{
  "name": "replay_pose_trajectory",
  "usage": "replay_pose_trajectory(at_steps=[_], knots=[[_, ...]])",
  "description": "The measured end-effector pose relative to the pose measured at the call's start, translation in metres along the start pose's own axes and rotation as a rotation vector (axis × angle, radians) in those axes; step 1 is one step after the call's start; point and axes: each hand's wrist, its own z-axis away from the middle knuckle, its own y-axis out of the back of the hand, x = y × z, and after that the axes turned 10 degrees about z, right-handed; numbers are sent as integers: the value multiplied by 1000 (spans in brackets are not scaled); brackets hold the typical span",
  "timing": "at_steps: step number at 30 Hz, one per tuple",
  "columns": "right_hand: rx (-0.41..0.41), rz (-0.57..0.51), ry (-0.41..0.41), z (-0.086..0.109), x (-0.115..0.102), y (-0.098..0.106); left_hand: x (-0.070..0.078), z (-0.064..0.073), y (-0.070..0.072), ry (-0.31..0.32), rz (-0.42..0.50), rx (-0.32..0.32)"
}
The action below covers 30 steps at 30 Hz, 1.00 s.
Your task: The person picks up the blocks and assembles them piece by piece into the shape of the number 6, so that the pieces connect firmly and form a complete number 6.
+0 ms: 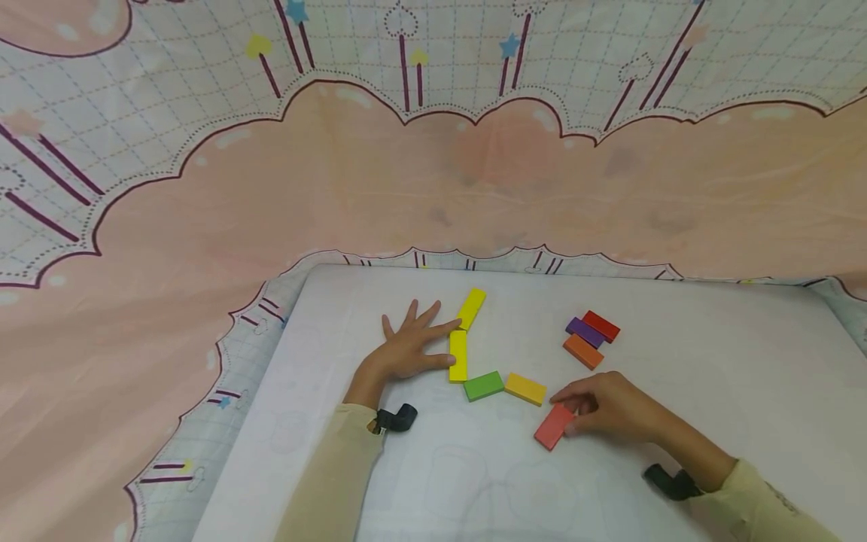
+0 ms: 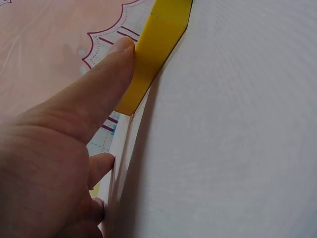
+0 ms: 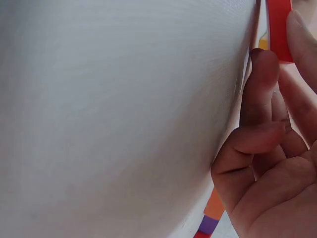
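Note:
In the head view my left hand (image 1: pixel 409 348) has its fingers spread beside two yellow blocks. Its thumb touches the side of the nearer yellow block (image 1: pixel 458 357), and a fingertip reaches the lower end of the farther, slanted one (image 1: pixel 472 309). The left wrist view shows the thumb along the yellow block (image 2: pixel 153 49). My right hand (image 1: pixel 612 406) pinches a light red block (image 1: pixel 554 427) between thumb and fingers, low over the white table. From the yellow pair, a green block (image 1: pixel 484 386) and an orange-yellow block (image 1: pixel 525 389) continue the curved row toward it.
Farther back on the right, a dark red block (image 1: pixel 601 327), a purple block (image 1: pixel 585 333) and an orange block (image 1: pixel 583 352) lie side by side. The white tabletop (image 1: pixel 460 482) ends at a patterned pink and white cloth (image 1: pixel 406 188) behind and on the left.

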Motion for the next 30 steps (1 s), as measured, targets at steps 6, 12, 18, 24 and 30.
replay_pose_trajectory(at_steps=[6,12,18,24,30], knots=[[24,15,14,-3,-1,0,1,0,1,-4,-8,-3],[45,34,8,-4,-2,-3,1,0,0,-5,-5,-1],[121,96,-222,0,-20,-11,1,0,0,-8,-7,-6],[157,94,-315,5,-33,-24,2,2,2,-13,-6,-2],[159,133,-328,6,-38,-35,1,1,2,-10,-4,-6]])
